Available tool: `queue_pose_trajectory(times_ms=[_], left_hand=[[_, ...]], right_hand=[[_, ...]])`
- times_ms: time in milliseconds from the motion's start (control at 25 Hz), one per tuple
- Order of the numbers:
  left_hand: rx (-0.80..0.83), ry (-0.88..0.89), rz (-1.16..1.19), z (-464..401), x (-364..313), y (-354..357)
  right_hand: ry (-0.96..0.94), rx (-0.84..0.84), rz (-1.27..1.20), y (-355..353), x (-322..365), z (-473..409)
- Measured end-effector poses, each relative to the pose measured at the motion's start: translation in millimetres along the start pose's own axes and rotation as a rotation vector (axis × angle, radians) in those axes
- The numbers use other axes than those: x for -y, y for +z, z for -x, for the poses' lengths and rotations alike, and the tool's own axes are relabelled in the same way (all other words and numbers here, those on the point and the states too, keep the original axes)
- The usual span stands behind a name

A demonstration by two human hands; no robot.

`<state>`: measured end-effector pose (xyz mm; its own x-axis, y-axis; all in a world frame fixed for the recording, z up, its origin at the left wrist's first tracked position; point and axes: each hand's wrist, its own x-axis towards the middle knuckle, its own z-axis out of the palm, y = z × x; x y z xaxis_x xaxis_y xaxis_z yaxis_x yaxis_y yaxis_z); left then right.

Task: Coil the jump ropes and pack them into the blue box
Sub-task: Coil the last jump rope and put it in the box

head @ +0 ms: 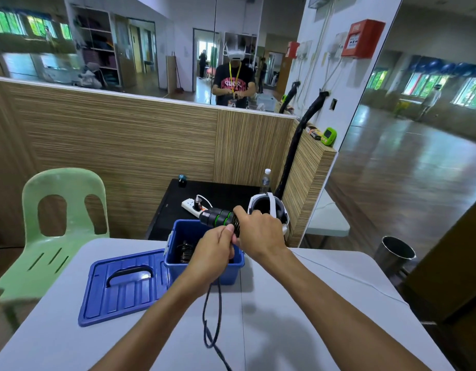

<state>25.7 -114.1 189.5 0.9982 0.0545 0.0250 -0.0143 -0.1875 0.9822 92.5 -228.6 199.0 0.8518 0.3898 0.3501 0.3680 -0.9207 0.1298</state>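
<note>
At the bottom centre of the frame a slack length of dark cord [211, 319] hangs in a loop and trails onto the pale table [298, 317]; it is left loose, I judge, because it is the part not yet wound. Above it, in the middle of the frame, the left hand [214, 250] pinches the cord between thumb and curled fingers, apparently to feed it under tension. Just right of it, the right hand [258, 231] is wrapped around the jump rope handles [216, 218], black with green rings, held together and pointing toward the left; bundling both handles gives a core for the turns already wrapped beside the fingers.

Both hands work directly over the blue box [178, 253], which stands open at centre, probably so the finished bundle can drop straight in. A dark coil [184, 253] already lies inside. The blue lid [121, 285] lies flat on the table, touching the box's left side, out of the way.

Farther back, at centre, a black table [218, 191] carries a power strip [192, 206], a white headset [269, 207] and a water bottle [265, 180]. A green chair [57, 223] stands at the left.
</note>
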Motion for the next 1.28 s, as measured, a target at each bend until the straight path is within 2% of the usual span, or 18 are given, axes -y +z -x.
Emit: queue_pose_trajectory(times_ms=[120,240,360,440,560,680,800,960,1040,1080,1160,1200,1280], left_hand=[[0.01,0.104,-0.142,10,23,6],[-0.001,0.147,-0.167,17,46,5],[-0.056,0.227,-0.373,16,59,-6],[-0.044,0.202,-0.415,12,70,-14],[0.074,0.08,-0.315,7,75,-18],[0.015,-0.009,-0.27,-3,65,-26],[0.072,0.037,-0.326,-6,53,-32],[0.116,0.116,-0.502,-8,48,-41],[0.189,0.269,-0.566,-20,42,-51],[0.265,0.373,-0.685,-28,38,-56],[0.344,0.425,-0.984,-43,28,-63],[0.33,0.482,-1.127,-49,25,-66],[0.281,0.707,-1.325,-58,22,-64]], right_hand=[[0.106,0.027,-0.055,-8,-14,-4],[0.085,0.013,-0.093,-5,-18,0],[0.087,0.02,-0.154,-4,-17,2],[0.058,0.037,-0.189,-4,-15,3],[-0.059,0.071,-0.272,-8,-8,7],[-0.13,0.137,-0.389,-11,-8,10],[-0.155,0.182,-0.481,-13,-11,15],[-0.263,0.136,-0.499,-12,-9,22],[-0.302,0.143,-0.559,-13,-12,29],[-0.327,0.146,-0.562,-13,-12,33],[-0.376,0.152,-0.483,-14,-12,41],[-0.376,0.156,-0.431,-14,-12,43],[-0.361,0.175,-0.326,-11,-12,45]])
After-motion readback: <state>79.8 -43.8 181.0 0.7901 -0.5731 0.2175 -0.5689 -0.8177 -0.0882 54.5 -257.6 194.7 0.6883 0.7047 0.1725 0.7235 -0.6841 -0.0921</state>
